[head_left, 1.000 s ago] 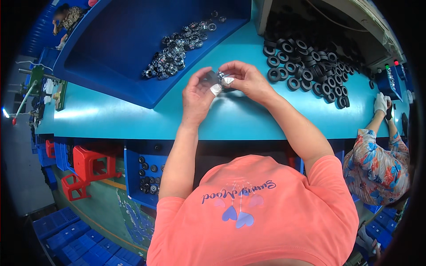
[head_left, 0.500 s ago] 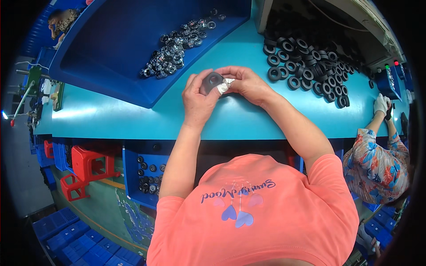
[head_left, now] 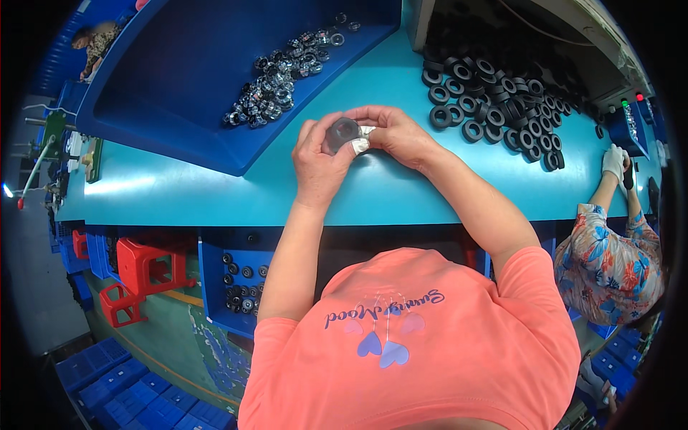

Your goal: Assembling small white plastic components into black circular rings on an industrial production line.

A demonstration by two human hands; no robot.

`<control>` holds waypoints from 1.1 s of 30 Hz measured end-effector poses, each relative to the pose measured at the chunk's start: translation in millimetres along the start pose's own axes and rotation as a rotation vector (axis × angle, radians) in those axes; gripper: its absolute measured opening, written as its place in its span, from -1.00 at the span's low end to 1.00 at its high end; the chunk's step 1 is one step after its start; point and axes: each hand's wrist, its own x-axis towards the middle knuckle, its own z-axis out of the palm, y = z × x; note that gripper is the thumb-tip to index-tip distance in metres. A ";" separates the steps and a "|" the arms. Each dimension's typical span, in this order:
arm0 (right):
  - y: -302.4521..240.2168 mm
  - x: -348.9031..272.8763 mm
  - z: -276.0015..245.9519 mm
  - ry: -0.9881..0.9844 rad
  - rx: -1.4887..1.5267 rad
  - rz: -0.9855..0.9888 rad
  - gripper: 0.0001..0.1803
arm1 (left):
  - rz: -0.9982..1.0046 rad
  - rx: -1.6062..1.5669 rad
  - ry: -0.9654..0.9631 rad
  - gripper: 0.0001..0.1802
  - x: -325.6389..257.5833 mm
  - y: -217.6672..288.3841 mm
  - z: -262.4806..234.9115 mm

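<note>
Above the turquoise table [head_left: 172, 190], both my hands are closed round a small dark ring-shaped part [head_left: 335, 136], like a little black tyre. Its round face is turned up, and whether anything sits in its centre I cannot tell. My left hand [head_left: 317, 161] grips its left and near side. My right hand [head_left: 405, 141] holds it from the right, index finger curved over the far side. White wrapping [head_left: 360, 146] covers the thumb tips, which meet at the part's right edge. Fingers hide much of the part's underside.
A blue tray [head_left: 154, 107] with many clear and metallic round parts [head_left: 269, 93] stands at the left. Black rings [head_left: 473, 131] lie heaped at the right. Below the table edge is a blue bin [head_left: 215, 304] of dark wheels. A co-worker's gloved hand [head_left: 614, 161] is far right.
The ring-shaped part has tilted slightly in my fingers, and my thumbs have shifted at its right edge. My hands stay in nearly the same place. The co-worker's hands have moved slightly.
</note>
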 end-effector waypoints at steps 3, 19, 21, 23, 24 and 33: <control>0.8 -0.2 -0.8 0.014 0.004 -0.013 -0.53 | 0.006 0.031 -0.018 -0.50 0.0 -0.1 -0.5; -3.0 -7.5 5.7 0.219 -0.431 -0.467 -0.70 | -0.376 -0.980 -0.302 -0.33 6.8 -16.9 -11.5; -3.5 -8.2 7.1 0.224 -0.520 -0.546 -0.71 | -0.390 -0.956 -0.302 -0.33 6.0 -14.4 -11.8; -2.1 -7.9 8.2 0.226 -0.638 -0.654 -0.70 | -0.396 -0.930 -0.306 -0.34 5.5 -15.3 -11.7; -2.4 -7.8 8.9 0.233 -0.670 -0.663 -0.70 | -0.396 -0.916 -0.310 -0.34 5.7 -18.5 -11.1; -1.9 -13.9 18.2 0.315 -0.924 -0.697 -0.59 | -0.348 -0.781 -0.319 -0.47 4.5 -13.0 -2.2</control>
